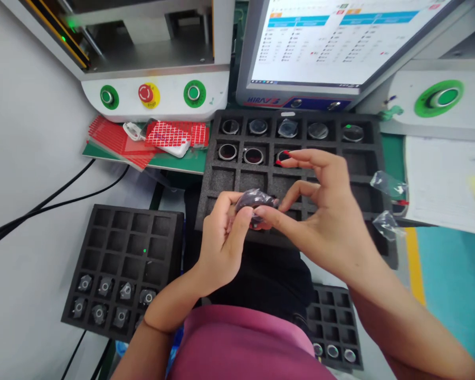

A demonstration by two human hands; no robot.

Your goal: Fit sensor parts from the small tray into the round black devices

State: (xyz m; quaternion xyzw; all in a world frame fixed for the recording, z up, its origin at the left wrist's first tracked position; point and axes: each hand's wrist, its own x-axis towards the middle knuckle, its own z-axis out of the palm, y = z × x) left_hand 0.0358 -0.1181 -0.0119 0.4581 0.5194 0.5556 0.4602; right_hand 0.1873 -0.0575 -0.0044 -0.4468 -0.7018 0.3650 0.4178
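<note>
My left hand [224, 237] and my right hand [320, 211] meet over a black foam tray [374, 158], both pinching a small dark round part wrapped in clear plastic [255, 200]. The left thumb and fingers grip it from the left. The right thumb and forefinger hold its plastic wrap from the right, the other fingers spread. The tray's far rows hold several round lens-like parts [258, 126], some in plastic.
A second foam tray [136, 232] at lower left holds several wrapped parts. A third tray [336, 327] lies at lower right. Loose plastic wrappers [388, 184] lie on the right. Behind stand a machine with green buttons and a red stop button [146, 94], and a monitor [340, 42].
</note>
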